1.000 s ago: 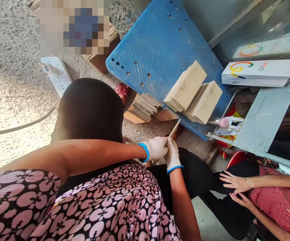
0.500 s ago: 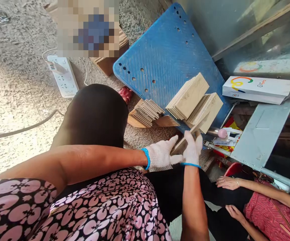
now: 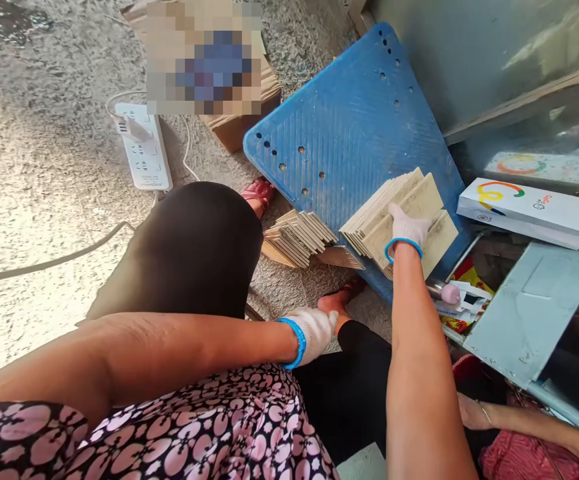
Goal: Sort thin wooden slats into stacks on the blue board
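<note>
My right hand (image 3: 407, 231), in a white glove with a blue cuff, reaches out onto the stacks of thin wooden boards (image 3: 422, 193) that lean on the blue perforated panel (image 3: 349, 127). Its fingers curl over the edge of a board between the two stacks. My left hand (image 3: 313, 332), gloved the same way, hangs low by my black-clad knee (image 3: 194, 247), next to a bare foot (image 3: 339, 303). Its fingers point down and are hidden. A third fanned stack of boards (image 3: 299, 235) lies on the floor by the knee.
A white power strip (image 3: 142, 148) with its cable lies on the concrete floor at the left, a cardboard box (image 3: 237, 128) behind it. A white printed carton (image 3: 534, 208) and a grey metal panel (image 3: 529, 313) stand at the right. Another person's hand (image 3: 474, 413) shows at the bottom right.
My right hand has carried the thin board from between both hands up onto the stacks on the blue panel. My left hand let go and dropped toward my knee. The view shifted left.
</note>
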### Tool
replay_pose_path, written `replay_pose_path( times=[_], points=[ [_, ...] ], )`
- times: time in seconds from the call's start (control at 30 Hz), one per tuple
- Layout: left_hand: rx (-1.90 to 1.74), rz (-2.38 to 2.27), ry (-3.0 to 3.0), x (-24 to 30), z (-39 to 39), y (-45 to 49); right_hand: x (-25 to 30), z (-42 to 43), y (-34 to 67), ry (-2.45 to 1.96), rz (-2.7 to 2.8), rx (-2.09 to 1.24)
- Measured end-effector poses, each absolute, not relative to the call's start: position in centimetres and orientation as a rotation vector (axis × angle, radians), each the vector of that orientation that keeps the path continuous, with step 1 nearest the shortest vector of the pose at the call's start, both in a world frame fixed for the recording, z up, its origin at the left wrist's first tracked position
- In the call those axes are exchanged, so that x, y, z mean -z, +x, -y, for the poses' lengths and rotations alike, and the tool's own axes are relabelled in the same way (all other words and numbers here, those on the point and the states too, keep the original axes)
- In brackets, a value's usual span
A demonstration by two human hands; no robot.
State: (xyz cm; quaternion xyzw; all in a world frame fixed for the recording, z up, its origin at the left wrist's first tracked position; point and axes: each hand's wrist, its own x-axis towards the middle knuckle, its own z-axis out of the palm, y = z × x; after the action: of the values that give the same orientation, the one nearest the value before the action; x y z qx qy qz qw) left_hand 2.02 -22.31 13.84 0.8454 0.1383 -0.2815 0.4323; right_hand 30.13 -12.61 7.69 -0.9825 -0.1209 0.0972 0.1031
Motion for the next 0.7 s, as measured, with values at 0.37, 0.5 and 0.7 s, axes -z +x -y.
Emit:
replay_pose_path(
  times=[0.37,0.5,0.7],
  points=[
    [0.795,-0.487,1.883,-13.2,21.6,1.6,-5.2,10.5,31.8,-2.968,0.506,-0.282],
    [0.787,-0.536,1.806,-12.7,21.9,1.8,-5.5,11.0,30.6,-2.997,0.468,-0.227],
    [0.816,-0.467,1.875,-12.8,21.7,2.2,-6.9,15.5,28.8,-2.866,0.548,-0.067]
  ],
)
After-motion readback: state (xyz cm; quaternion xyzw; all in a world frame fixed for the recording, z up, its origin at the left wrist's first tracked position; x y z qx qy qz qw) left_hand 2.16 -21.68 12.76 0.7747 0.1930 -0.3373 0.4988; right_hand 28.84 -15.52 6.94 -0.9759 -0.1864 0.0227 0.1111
